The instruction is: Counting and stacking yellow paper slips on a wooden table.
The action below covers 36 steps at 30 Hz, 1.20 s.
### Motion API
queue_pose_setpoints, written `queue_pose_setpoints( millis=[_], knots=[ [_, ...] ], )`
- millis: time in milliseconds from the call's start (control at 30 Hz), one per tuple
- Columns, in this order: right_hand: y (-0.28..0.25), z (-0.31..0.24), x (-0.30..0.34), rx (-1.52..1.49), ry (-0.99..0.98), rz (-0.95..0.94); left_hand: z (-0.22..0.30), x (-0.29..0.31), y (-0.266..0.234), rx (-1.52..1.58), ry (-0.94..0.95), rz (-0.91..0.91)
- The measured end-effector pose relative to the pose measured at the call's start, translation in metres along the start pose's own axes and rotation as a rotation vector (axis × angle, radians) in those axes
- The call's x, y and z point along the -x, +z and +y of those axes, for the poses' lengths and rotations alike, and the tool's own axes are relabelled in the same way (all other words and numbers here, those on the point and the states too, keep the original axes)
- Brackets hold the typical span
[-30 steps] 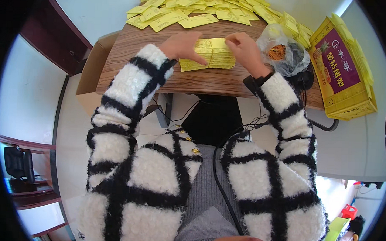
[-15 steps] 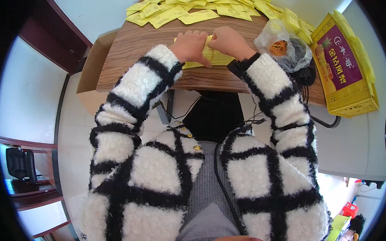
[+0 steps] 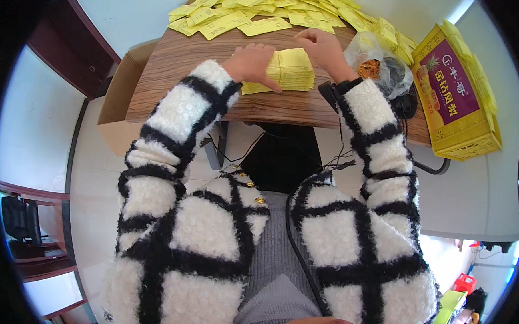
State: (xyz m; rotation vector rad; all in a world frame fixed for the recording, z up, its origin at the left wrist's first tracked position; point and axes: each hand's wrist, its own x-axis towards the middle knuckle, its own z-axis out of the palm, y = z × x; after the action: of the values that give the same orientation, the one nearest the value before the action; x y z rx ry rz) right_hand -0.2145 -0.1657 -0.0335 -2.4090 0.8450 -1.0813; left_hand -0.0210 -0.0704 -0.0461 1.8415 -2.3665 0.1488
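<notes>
A thick stack of yellow paper packets [image 3: 295,70] lies near the front edge of the wood-grain table [image 3: 177,73]. My left hand [image 3: 252,64] grips the stack's left end, its thumb stretched along the near side. A thin brownish band crosses the stack close to my left fingers. Up and to the right of the stack, my right hand [image 3: 325,50] is raised with its fingers curled in, apart from the packets. Whatever those fingers pinch, if anything, is hidden.
Many loose yellow packets [image 3: 267,26] cover the table's far side. At right sit a clear plastic bag of orange rubber bands [image 3: 369,69] and a yellow crate [image 3: 466,138] with a purple panel, filled with packets. A cardboard box [image 3: 114,108] stands left of the table.
My right hand has moved off the stack, to the right and slightly away, uncovering the stack's right part. My left hand keeps its grip.
</notes>
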Motion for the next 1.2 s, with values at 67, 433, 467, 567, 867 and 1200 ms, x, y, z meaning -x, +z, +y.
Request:
queue_pose_setpoints(
  millis=[67, 433, 467, 567, 867, 1200],
  knots=[
    [-0.005, 0.005, 0.002, -0.036, 0.056, 0.090, -0.027, -0.005, 0.012, 0.173, 0.050, 0.116],
    [0.028, 0.056, 0.017, -0.267, 0.371, 0.047, -0.064, 0.004, 0.062, 1.700, -0.290, 0.299],
    [0.027, 0.058, 0.021, -0.259, 0.436, 0.108, -0.053, 0.005, 0.062, 1.710, -0.281, 0.282],
    [0.018, 0.061, 0.018, -0.157, 0.472, 0.158, -0.039, 0.007, 0.057, 1.709, -0.300, 0.281],
    [0.003, 0.042, 0.016, 0.090, 0.413, -0.110, -0.048, 0.004, 0.065, 1.668, -0.312, 0.320],
    [0.015, 0.054, 0.023, -0.163, 0.416, -0.149, -0.027, 0.018, 0.044, 1.792, -0.309, 0.365]
  ],
)
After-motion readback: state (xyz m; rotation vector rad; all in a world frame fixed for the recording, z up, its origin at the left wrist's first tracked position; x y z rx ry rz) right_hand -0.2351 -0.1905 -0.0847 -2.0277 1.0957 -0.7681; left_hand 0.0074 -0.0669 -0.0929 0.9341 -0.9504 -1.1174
